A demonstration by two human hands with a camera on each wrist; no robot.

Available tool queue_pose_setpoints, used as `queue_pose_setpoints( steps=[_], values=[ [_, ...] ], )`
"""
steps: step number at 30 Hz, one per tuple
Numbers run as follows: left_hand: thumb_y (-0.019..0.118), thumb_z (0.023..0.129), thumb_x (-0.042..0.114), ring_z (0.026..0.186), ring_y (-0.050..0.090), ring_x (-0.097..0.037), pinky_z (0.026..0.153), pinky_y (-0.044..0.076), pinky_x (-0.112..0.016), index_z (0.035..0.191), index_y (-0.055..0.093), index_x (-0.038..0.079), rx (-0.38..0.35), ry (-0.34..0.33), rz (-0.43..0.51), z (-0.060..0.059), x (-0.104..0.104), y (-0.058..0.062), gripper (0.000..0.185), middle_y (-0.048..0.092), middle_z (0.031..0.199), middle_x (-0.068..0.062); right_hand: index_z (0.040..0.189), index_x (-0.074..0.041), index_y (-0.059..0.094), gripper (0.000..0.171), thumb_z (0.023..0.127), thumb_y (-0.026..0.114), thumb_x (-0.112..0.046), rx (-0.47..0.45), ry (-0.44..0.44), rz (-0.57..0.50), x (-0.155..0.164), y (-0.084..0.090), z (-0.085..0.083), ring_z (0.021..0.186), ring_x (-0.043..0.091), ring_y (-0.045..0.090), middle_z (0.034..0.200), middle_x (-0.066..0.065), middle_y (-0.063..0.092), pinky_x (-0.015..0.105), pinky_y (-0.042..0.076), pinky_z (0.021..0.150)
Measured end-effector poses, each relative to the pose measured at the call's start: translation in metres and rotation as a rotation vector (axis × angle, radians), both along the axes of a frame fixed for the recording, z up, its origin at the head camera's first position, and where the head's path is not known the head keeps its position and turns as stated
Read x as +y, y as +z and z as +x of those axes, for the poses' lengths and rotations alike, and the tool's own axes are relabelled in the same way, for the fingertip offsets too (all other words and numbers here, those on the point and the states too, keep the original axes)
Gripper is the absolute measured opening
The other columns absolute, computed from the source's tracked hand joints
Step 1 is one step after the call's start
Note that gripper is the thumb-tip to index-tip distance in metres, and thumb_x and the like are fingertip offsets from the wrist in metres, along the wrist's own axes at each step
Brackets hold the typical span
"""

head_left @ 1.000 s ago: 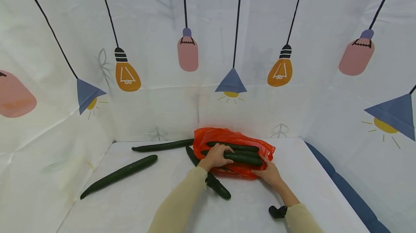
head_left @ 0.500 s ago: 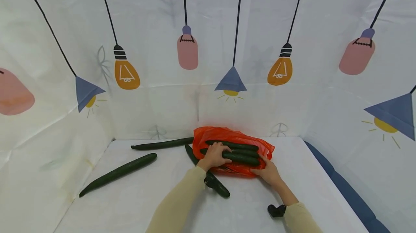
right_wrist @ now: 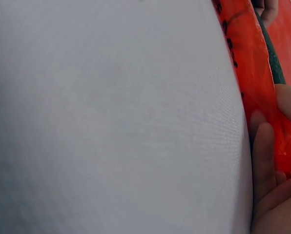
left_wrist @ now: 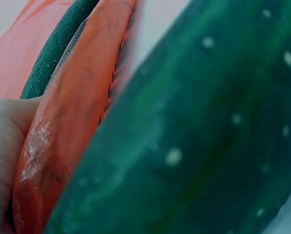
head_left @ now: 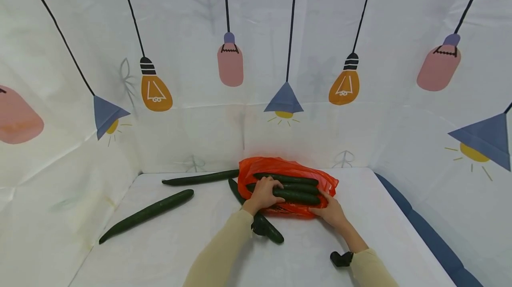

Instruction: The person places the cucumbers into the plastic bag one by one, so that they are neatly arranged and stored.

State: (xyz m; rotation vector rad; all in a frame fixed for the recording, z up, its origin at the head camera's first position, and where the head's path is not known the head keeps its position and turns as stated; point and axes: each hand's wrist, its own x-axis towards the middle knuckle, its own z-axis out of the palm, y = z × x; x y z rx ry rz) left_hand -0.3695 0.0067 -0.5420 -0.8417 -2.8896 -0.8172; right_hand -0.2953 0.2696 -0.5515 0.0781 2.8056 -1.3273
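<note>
Orange plastic, the bag [head_left: 288, 189] lies flat at the back of the white surface [head_left: 180, 251] with three cucumbers [head_left: 296, 188] on it. The left hand [head_left: 264, 193] curls its grip over the nearest one; the right hand [head_left: 330, 211] pinches the bag's near edge. Judged from this, holding that edge taut while easing the cucumber along its length would keep the thin film from tearing. Three more cucumbers [head_left: 148, 213] lie loose to the left.

Long dark green cucumber [head_left: 260, 220] partly hidden under the left forearm, its near part a blurred close-up cut by the left wrist view's edges, right hand [right_wrist: 270, 185] cut off at frame corner, fingers behind crumpled orange plastic bag [right_wrist: 255, 83], grip unclear.
</note>
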Motion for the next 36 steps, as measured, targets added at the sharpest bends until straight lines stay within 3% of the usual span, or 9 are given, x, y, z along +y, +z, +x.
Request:
queue_pose_setpoints(
  steps=[19,29,36],
  values=[
    [0.082,0.077,0.042,0.1,0.048,-0.017,0.092,0.04,-0.038,0.106,0.074,0.025,0.017,-0.021,0.056,0.0,-0.003,-0.006,0.034,0.056,0.103,0.005,0.151,-0.002,0.031,0.093,0.079,0.081,-0.033,-0.013,0.013,-0.06,0.004,-0.004,-0.002,0.135,0.048,0.026,0.147,0.03,0.032,0.066,0.02,0.104],
    [0.08,0.08,0.04,0.102,0.048,-0.017,0.093,0.04,-0.038,0.108,0.073,0.025,0.001,-0.03,0.045,0.001,-0.004,0.001,0.033,0.056,0.105,0.004,0.149,0.002,0.031,0.091,0.08,0.081,-0.032,0.01,0.023,-0.027,0.003,-0.002,-0.003,0.134,0.048,0.029,0.146,0.031,0.035,0.065,0.022,0.105],
    [0.074,0.087,0.036,0.101,0.048,-0.016,0.091,0.04,-0.037,0.115,0.069,0.022,-0.018,-0.045,0.054,0.007,-0.006,0.008,0.032,0.057,0.107,0.003,0.15,0.0,0.031,0.093,0.079,0.081,-0.034,-0.005,0.017,-0.031,0.003,-0.003,-0.003,0.134,0.048,0.028,0.146,0.031,0.034,0.066,0.021,0.104]
  ],
)
